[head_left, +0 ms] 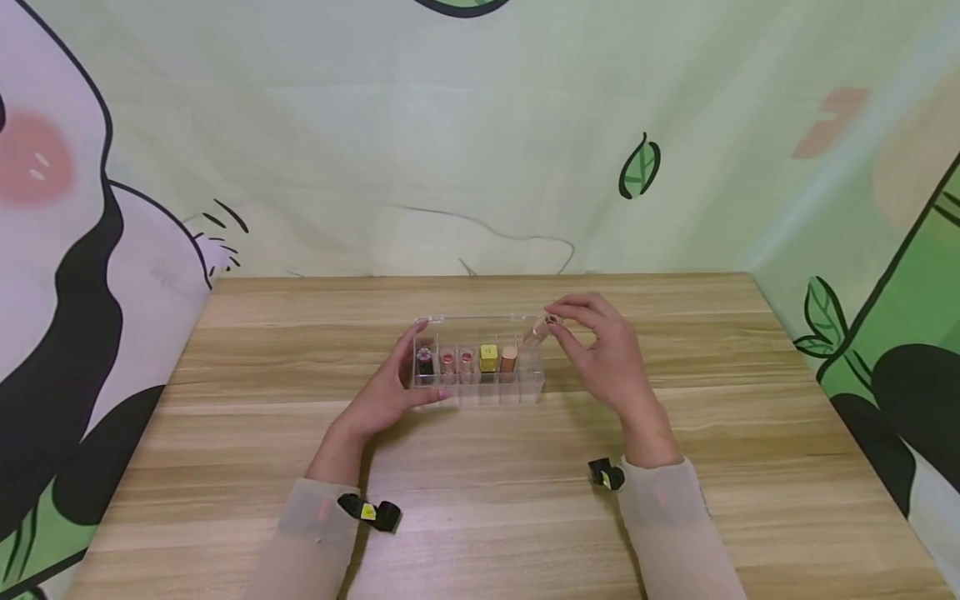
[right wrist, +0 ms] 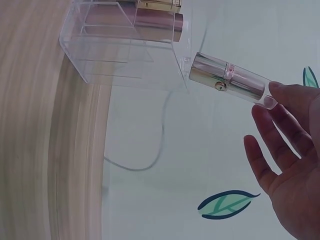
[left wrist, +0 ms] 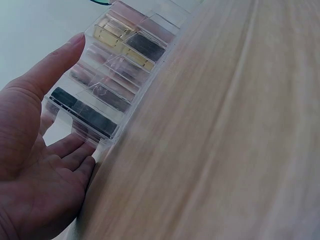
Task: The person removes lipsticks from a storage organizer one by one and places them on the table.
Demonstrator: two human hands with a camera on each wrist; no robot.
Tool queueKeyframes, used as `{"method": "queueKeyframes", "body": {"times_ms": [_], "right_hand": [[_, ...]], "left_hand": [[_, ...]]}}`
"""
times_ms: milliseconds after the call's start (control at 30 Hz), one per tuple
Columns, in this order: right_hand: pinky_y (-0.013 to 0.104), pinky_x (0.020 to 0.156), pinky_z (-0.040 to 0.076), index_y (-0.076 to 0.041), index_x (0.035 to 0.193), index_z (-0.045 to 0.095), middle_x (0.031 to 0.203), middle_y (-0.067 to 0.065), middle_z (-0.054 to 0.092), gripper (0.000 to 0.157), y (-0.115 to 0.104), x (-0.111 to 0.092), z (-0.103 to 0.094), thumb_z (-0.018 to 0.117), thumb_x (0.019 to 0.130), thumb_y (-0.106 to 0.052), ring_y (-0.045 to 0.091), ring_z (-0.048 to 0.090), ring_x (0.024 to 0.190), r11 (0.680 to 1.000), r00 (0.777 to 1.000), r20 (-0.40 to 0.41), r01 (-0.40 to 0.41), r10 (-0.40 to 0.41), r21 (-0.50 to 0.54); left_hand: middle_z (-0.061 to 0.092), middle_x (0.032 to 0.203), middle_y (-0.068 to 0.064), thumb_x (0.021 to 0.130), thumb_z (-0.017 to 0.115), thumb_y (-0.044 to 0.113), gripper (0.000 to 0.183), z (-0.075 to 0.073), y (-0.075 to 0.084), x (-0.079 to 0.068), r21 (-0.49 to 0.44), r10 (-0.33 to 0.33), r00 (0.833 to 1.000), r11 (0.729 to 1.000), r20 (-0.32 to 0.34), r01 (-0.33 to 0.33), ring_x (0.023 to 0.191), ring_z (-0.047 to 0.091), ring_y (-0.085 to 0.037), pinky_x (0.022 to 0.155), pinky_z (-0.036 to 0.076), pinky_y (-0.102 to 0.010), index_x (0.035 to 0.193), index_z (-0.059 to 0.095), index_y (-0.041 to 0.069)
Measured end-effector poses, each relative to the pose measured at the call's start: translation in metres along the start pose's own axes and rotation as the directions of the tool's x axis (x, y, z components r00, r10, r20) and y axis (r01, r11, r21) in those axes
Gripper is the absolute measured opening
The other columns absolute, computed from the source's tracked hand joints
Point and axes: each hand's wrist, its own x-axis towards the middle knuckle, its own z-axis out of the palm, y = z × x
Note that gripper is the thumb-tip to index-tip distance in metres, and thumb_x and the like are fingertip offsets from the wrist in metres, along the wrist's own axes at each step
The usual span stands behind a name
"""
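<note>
Box: clear, divided, sits on the wood-grain surface in front of you, towards the far edge.

Left hand: you grip the box at its left end, thumb across the front wall, fingers round the end and towards the back. Grasp fairly wide, spanning the box. In the left wrist view the lower fingers lie by the end wall, close to the surface; you cannot tell from this which of them touch.

Right hand: you pinch a lipstick by its clear end between thumb and fingertips. Grasp narrow; the little finger stands apart from the lipstick. The lipstick is tilted, its shiny metallic end down towards the right end of the box, near the top edge. Contact between that end and the box: cannot tell.

Box contents, from your left: a dark lipstick, two pink lipsticks side by side, a yellow lipstick, an orange lipstick. All stand upright in their compartments. The held lipstick is beyond the orange one, on your right.

Behind the surface hangs a pale green backdrop with printed leaves. Pale sleeves cover both your forearms.
</note>
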Motion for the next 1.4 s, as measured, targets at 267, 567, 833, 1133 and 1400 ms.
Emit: {"method": "queueKeyframes", "body": {"times_ms": [267, 567, 833, 1133, 1400], "right_hand": [[0.044, 0.096, 0.055, -0.005, 0.115, 0.078, 0.117, 0.011, 0.072, 0.024, 0.001, 0.0, -0.005, 0.078, 0.091, -0.005, 0.028, 0.067, 0.114, 1.0, 1.0, -0.028, 0.001, -0.001, 0.003], [0.037, 0.098, 0.053, -0.003, 0.113, 0.078, 0.117, 0.011, 0.072, 0.023, 0.006, 0.0, -0.009, 0.078, 0.091, -0.004, 0.027, 0.067, 0.114, 1.0, 0.997, -0.073, 0.012, -0.011, 0.008], [0.037, 0.098, 0.053, -0.003, 0.113, 0.078, 0.118, 0.011, 0.072, 0.022, 0.01, 0.001, -0.013, 0.078, 0.091, -0.003, 0.028, 0.067, 0.114, 1.0, 0.996, -0.089, 0.001, -0.001, -0.009], [0.03, 0.098, 0.052, -0.003, 0.113, 0.079, 0.117, 0.012, 0.072, 0.022, 0.012, 0.0, -0.017, 0.077, 0.091, -0.002, 0.028, 0.068, 0.113, 0.999, 0.996, -0.091, -0.029, 0.027, -0.016], [0.048, 0.098, 0.054, -0.003, 0.113, 0.078, 0.118, 0.012, 0.071, 0.021, 0.021, -0.001, -0.012, 0.076, 0.092, -0.001, 0.03, 0.067, 0.116, 0.996, 0.995, -0.046, -0.085, 0.084, -0.029]], "left_hand": [[0.035, 0.166, -0.007, 0.081, 0.091, 0.031, 0.11, 0.0, 0.001, -0.001, 0.02, -0.003, 1.0, 1.0, -0.004, 0.003, 0.159, 0.023, -0.032, 0.128, 0.012, -0.061, 0.16, 0.017, 0.054], [0.034, 0.166, -0.008, 0.081, 0.091, 0.031, 0.111, 0.001, 0.001, -0.001, 0.023, -0.007, 1.0, 1.0, -0.004, 0.007, 0.158, 0.024, -0.035, 0.128, 0.013, -0.062, 0.16, 0.016, 0.053], [0.035, 0.166, -0.007, 0.08, 0.091, 0.032, 0.111, 0.0, 0.002, -0.001, 0.022, -0.012, 1.0, 1.0, -0.009, 0.012, 0.158, 0.024, -0.034, 0.128, 0.013, -0.061, 0.16, 0.016, 0.052], [0.035, 0.166, -0.006, 0.08, 0.091, 0.032, 0.111, 0.0, 0.0, 0.0, 0.027, -0.027, 1.0, 0.999, -0.014, 0.028, 0.157, 0.027, -0.033, 0.128, 0.016, -0.06, 0.158, 0.017, 0.057], [0.033, 0.168, -0.007, 0.08, 0.091, 0.033, 0.111, 0.0, 0.0, -0.001, 0.023, -0.024, 1.0, 0.999, -0.01, 0.024, 0.159, 0.023, -0.034, 0.128, 0.013, -0.061, 0.158, 0.016, 0.058]]}}
